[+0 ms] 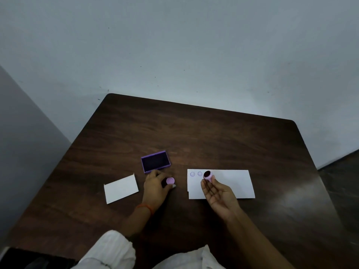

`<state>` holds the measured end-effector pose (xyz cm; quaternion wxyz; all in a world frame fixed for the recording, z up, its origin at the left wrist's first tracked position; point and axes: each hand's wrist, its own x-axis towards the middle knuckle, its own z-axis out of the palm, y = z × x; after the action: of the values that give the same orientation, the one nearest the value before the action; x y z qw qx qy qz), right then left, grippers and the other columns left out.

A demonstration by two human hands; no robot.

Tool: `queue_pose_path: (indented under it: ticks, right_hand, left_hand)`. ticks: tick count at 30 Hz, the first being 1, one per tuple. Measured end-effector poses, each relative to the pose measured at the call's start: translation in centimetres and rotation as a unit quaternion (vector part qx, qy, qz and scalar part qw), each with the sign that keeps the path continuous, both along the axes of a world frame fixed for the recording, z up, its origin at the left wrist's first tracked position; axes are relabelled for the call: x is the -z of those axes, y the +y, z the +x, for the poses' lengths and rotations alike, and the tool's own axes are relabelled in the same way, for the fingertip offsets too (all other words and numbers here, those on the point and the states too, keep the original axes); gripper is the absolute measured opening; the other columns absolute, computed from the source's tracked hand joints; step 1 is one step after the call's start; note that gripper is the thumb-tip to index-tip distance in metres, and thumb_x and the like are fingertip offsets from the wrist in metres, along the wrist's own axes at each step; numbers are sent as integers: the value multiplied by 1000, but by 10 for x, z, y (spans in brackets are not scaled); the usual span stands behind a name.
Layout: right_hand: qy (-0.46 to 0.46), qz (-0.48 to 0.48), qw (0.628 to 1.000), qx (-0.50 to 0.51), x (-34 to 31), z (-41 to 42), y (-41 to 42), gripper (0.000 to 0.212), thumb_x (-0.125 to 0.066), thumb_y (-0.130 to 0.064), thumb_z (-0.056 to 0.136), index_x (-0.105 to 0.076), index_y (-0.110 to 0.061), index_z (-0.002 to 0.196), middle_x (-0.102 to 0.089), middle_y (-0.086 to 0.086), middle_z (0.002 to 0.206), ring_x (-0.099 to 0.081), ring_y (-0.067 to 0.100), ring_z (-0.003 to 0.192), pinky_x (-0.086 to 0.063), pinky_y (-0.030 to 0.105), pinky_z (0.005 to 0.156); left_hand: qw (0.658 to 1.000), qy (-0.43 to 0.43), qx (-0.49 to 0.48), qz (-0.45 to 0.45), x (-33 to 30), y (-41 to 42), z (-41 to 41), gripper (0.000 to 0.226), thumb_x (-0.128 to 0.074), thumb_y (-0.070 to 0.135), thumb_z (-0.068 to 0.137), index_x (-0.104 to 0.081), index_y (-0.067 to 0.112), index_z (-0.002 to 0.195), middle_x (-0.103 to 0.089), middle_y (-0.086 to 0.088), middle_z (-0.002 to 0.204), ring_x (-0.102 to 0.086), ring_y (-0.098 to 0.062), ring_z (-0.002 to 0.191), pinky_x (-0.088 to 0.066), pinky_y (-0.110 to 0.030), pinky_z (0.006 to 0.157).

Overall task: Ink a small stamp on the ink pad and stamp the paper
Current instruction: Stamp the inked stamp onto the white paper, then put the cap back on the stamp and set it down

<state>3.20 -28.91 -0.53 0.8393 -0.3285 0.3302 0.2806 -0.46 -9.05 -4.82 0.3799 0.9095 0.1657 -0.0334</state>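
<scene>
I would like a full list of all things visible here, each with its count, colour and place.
ink pad: one, purple, open, table centre
stamp: one, pink with dark face, held over the paper
cap: one, pink, in left hand
paper: one, white, two round prints at its left end
card: one, white, left of the hands
table: one, dark brown
left hand: fingers on the cap
right hand: fingers holding the stamp

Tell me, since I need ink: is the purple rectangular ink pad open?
Open: the purple rectangular ink pad shows its dark inked surface, uncovered.
</scene>
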Motion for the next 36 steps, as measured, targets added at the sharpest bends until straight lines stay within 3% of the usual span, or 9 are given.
queue_pose_path:
  ticks: [4, 8, 12, 16, 19, 21, 23, 27, 36]
  right_hand:
    - [-38, -32, 998, -30, -3, 1, 3, 15, -60, -6, 85, -66, 0, 97, -76, 17, 86, -67, 25, 92, -52, 38, 85]
    - [-153, -190, 961, -133, -11, 2, 21, 18, -59, -7, 87, -65, -8, 104, -68, 11, 105, -66, 23, 97, -54, 30, 82]
    - [-330, -394, 827, -229, -22, -2, 41, 16, -69, -17, 80, -66, -26, 93, -66, -4, 97, -63, 9, 89, -51, 9, 63]
    - [-443, -485, 714, -242, -30, -6, 55, 18, -69, -23, 81, -69, -17, 98, -70, 3, 99, -62, 13, 90, -52, 25, 81]
    - [-487, -495, 670, -262, -34, -7, 58, 18, -65, -22, 84, -70, -14, 99, -71, 8, 101, -62, 16, 91, -52, 29, 85]
    - [-502, -489, 662, -266, -34, -6, 57, 18, -65, -21, 84, -70, -13, 99, -71, 8, 100, -61, 16, 90, -51, 24, 82]
    - [-519, -477, 656, -271, -34, -4, 56, 16, -66, -20, 83, -71, -15, 96, -72, 4, 96, -61, 9, 85, -48, 13, 77]
    - [-522, -442, 666, -297, -35, 2, 52, 14, -70, -18, 79, -72, -19, 92, -65, -15, 82, -61, -3, 76, -45, -1, 67]
    - [-535, -373, 689, -316, -39, 5, 43, 18, -70, -6, 77, -72, -15, 93, -68, -8, 86, -63, -10, 79, -48, 3, 71]
  left_hand:
    - [995, -27, -24, -90, -15, -1, 0, 30, -73, 22, 78, -65, 19, 107, -62, 1, 114, -57, -11, 101, -48, -25, 89]
    - [988, -35, -22, -149, -30, -7, -5, 24, -69, 21, 81, -66, 21, 105, -66, 7, 104, -56, 3, 89, -37, -7, 74]
    - [981, -46, -24, -187, -44, -12, -9, 24, -67, 17, 83, -67, 21, 107, -63, 16, 97, -56, 10, 85, -39, -5, 71]
    - [967, -66, -35, -243, -58, -12, -14, 33, -72, 10, 77, -66, 38, 93, -67, 22, 90, -63, 11, 84, -47, -5, 68]
    - [960, -73, -52, -264, -64, -9, -16, 35, -75, 6, 73, -69, 27, 100, -71, 12, 98, -65, 0, 93, -50, -15, 81]
    - [959, -78, -56, -266, -66, -7, -17, 40, -77, 4, 71, -68, 19, 107, -72, 5, 102, -66, -3, 95, -52, -18, 84]
    - [959, -86, -55, -263, -66, -6, -18, 43, -78, 4, 70, -67, 18, 109, -72, 6, 100, -66, 2, 91, -52, -11, 78]
    - [962, -87, -55, -251, -66, -3, -19, 47, -78, 4, 69, -65, 17, 112, -70, 8, 99, -65, 3, 90, -49, -2, 71]
    - [973, -91, -16, -213, -73, -1, -19, 42, -80, 7, 68, -67, 16, 107, -71, 7, 97, -66, -5, 90, -49, -3, 74]
